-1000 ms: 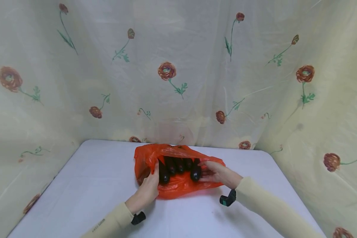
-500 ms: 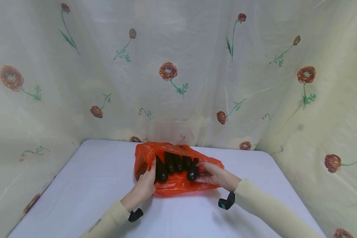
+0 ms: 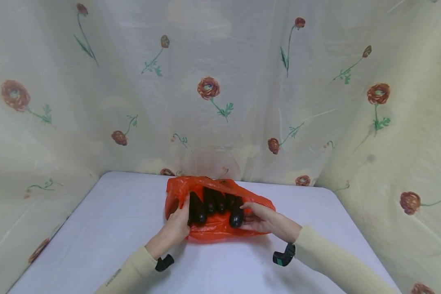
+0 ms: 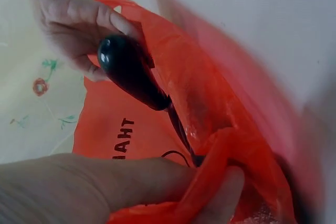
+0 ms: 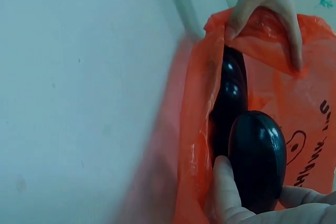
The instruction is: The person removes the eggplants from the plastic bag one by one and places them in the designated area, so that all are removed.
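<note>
An orange-red plastic bag [image 3: 217,233] lies on its side with its mouth facing me. Several dark, glossy eggplants [image 3: 208,200] lie side by side in it. My left hand [image 3: 174,226] grips the left edge of the mouth; in the left wrist view the bag film [image 4: 210,169] is pinched between thumb and finger. At the right of the mouth, my right hand [image 3: 262,220] holds the rightmost eggplant [image 3: 237,217] by its side. In the right wrist view, fingers sit on both sides of this eggplant [image 5: 257,156], and other eggplants [image 5: 231,85] show behind it.
The bag rests near the back of a white-covered table [image 3: 132,212]. A pale curtain [image 3: 242,81] with printed flowers stands behind and on both sides. Black straps with small devices [image 3: 284,255] sit at both wrists.
The right hand has drawn the rightmost eggplant slightly left and toward me. My left hand has shifted a little left with the bag's edge, so the mouth shows more of the left eggplants.
</note>
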`<state>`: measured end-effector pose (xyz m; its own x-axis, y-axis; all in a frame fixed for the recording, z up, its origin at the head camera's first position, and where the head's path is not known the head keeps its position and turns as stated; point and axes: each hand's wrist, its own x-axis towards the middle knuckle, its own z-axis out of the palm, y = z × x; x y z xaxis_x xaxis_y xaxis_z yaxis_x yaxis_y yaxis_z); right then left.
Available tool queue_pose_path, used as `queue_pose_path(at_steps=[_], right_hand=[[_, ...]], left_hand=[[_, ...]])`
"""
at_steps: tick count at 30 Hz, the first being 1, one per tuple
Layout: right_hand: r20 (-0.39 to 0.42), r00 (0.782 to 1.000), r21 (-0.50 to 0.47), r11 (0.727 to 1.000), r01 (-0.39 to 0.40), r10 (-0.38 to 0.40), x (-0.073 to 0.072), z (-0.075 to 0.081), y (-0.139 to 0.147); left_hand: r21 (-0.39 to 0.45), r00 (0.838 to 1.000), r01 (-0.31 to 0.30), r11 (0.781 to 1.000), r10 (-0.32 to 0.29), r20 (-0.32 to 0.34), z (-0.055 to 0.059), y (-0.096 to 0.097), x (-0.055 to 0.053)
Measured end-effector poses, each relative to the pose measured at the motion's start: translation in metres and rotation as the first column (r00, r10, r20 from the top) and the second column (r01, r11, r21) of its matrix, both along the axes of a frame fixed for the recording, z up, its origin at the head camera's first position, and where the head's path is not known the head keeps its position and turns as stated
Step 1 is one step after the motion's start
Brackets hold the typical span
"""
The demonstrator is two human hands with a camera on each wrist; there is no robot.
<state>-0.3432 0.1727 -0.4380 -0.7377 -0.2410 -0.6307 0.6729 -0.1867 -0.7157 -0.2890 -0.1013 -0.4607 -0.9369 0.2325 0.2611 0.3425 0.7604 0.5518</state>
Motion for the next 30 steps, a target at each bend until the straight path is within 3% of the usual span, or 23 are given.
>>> queue_pose_path(at_steps=[12, 19, 25, 30], right_hand=[[-0.048, 0.996, 0.064, 0.995, -0.079, 0.082, 0.016, 0.007, 0.001], [-0.094, 0.981, 0.142, 0.977, -0.157, 0.172, 0.023, 0.008, 0.003], [-0.094, 0.966, 0.143, 0.963, -0.227, 0.241, 0.027, 0.009, 0.006], [-0.093, 0.957, 0.122, 0.957, -0.265, 0.276, 0.033, 0.013, 0.010]], left_hand=[[0.041, 1.000, 0.015, 0.999, -0.015, 0.008, 0.009, -0.005, 0.000], [0.056, 1.000, 0.004, 0.998, -0.005, 0.021, 0.013, -0.007, -0.002], [0.090, 0.999, -0.006, 0.996, 0.003, 0.036, 0.016, -0.009, -0.003], [0.065, 1.000, -0.016, 0.998, 0.017, -0.012, 0.019, -0.011, -0.001]])
